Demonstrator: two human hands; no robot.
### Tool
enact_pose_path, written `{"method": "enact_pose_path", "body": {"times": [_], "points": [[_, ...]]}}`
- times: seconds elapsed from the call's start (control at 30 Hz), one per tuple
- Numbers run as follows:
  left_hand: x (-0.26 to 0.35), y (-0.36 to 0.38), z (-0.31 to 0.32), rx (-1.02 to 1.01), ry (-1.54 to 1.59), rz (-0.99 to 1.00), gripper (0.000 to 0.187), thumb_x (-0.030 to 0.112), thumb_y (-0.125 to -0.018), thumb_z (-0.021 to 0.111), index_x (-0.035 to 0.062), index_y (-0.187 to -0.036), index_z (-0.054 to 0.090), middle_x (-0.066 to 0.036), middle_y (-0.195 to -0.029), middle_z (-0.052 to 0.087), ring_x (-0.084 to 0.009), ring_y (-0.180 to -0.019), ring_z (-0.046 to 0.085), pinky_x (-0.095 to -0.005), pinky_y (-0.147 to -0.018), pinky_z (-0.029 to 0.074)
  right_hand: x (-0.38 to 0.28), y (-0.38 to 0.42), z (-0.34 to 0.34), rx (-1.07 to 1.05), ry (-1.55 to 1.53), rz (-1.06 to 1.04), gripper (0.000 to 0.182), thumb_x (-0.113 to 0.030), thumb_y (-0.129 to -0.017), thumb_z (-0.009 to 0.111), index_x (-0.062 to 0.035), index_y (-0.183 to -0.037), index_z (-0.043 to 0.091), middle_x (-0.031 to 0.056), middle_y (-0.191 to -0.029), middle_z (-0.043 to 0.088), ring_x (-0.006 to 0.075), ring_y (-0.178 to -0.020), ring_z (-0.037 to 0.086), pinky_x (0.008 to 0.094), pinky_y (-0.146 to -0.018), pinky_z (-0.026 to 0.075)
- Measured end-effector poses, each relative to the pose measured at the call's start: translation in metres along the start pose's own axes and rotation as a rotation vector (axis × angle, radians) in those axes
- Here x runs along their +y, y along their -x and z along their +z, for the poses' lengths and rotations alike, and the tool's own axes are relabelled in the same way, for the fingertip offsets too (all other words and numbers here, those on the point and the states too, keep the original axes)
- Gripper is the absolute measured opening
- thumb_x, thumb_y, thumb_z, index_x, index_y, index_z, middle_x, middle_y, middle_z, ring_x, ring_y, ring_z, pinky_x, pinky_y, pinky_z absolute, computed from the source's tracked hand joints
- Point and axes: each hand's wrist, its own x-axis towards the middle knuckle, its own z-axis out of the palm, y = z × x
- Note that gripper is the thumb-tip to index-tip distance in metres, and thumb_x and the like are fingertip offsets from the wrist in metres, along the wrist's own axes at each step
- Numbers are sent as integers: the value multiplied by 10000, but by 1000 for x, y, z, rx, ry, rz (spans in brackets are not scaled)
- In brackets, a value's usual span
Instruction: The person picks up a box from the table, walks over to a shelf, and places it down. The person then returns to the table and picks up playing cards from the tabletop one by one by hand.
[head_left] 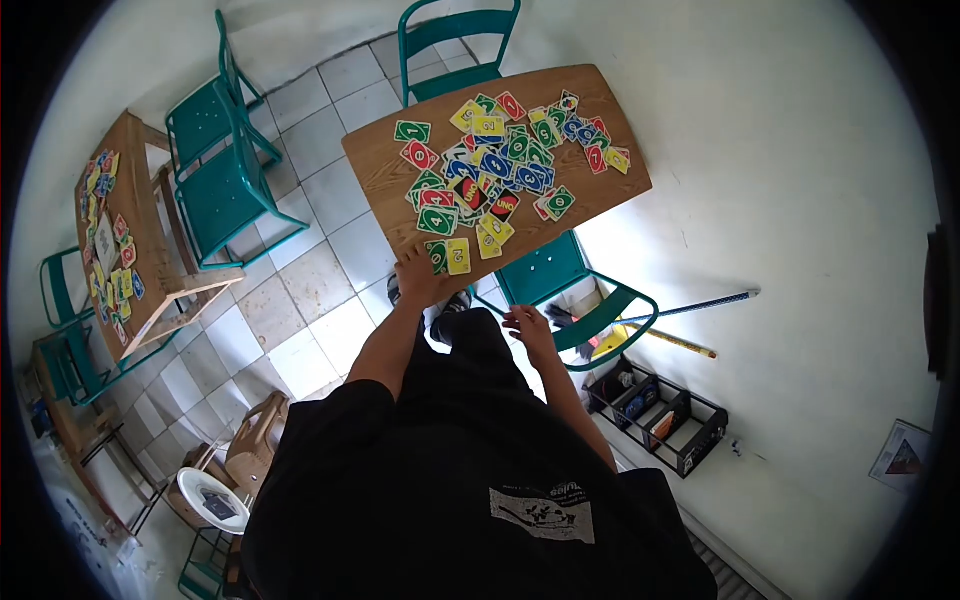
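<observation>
Cards (492, 170) lie scattered face up across the wooden table (375, 160), thickest at its middle. From the head view, the left hand (418, 275) rests with loose fingers on a green card (437, 256) at the table's near edge, gripping nothing, while the right hand (528, 325) hangs open and empty near the teal chair (560, 275).

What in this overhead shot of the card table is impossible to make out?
All in the head view:
- Left hand: its fingertips lie on the cards at the table edge; whether it grips one cannot be told.
- Right hand: too small to tell if it holds anything.
- Black rack on the floor: contents too small to identify.
- The person's feet: mostly hidden by the body.
- Cards on the second table: faces too small to read.
</observation>
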Motion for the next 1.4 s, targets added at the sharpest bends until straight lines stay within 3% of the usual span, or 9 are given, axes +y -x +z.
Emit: {"method": "enact_pose_path", "body": {"times": [0.27, 0.37, 0.5, 0.7, 0.93, 1.03, 1.13, 1.23, 1.4], "points": [[-11, -12, 17, 79, 138, -18, 635, 368, -748, 791, -6, -1167, 495, -174, -1059, 615, -325, -1033, 611, -456, -828, 501, 10, 4, -6, 117, -100, 85, 271, -292, -974, 556, -63, -1117, 574, 51, -1017, 663, 150, -895, 651, 274, -724, 471], [-21, -18, 16, -142, 246, -29, 422, 348, -832, 711, 5, -1051, 596, -188, -925, 657, -326, -919, 651, -463, -783, 507, 5, 1, 1, 94, -94, 79, 260, -292, -973, 556, -71, -1109, 577, 44, -1002, 662, 147, -894, 649, 269, -723, 466], [-52, -26, 51, 113, 477, 27, 312, 315, -916, 616, 6, -938, 653, -174, -810, 669, -320, -772, 663, -437, -705, 509, -5, -14, 16, 62, -101, 54, 260, -299, -970, 567, -64, -1080, 578, 56, -988, 658, 149, -867, 643, 271, -710, 486], [-45, 20, -50, -116, 966, 71, 379, 352, -953, 599, -23, -948, 657, -106, -752, 668, -174, -666, 630, -313, -621, 489, -39, -23, 66, -54, 64, -105, 310, -289, -965, 578, -19, -1118, 579, 61, -968, 688, 124, -823, 658, 244, -702, 485], [-49, 55, -89, -212, 957, 260, 331, 315, -973, 587, -8, -1002, 655, -35, -775, 656, -104, -702, 604, -258, -646, 481, -69, -22, 117, -336, 359, -394, 347, -255, -940, 632, 6, -1160, 572, 58, -917, 660, 105, -821, 604, 260, -699, 486], [-57, 55, -96, -284, 1042, 299, 392, 366, -1021, 462, 13, -1042, 628, -40, -841, 641, -118, -770, 603, -274, -728, 487, -76, -19, 128, -400, 277, -406, 241, -250, -985, 548, -25, -1064, 583, 16, -801, 592, 128, -761, 558, 297, -707, 470], [-51, 67, -140, -381, 1374, 307, 545, 442, -1060, 206, 40, -1087, 572, -55, -921, 603, -144, -882, 582, -307, -823, 472, -74, -26, 138, -560, -488, 110, 238, -241, -1027, 426, -73, -914, 552, -21, -698, 478, 142, -706, 494, 320, -700, 441], [-57, 64, -147, -322, 1469, 308, 552, 459, -1054, 226, 44, -1102, 587, -39, -943, 612, -123, -863, 577, -281, -795, 466, -65, -36, 142, -810, -898, 292, 286, -233, -1043, 336, -106, -835, 486, -32, -663, 394, 151, -660, 427, 326, -685, 409], [-52, 69, -153, -200, 1435, 218, 473, 414, -1058, 285, 41, -1186, 545, -50, -1001, 611, -123, -943, 569, -295, -840, 465, -68, -34, 159, -702, -629, 117, 273, -274, -1043, 404, -88, -862, 489, -27, -694, 423, 117, -645, 423, 265, -628, 395]]}}
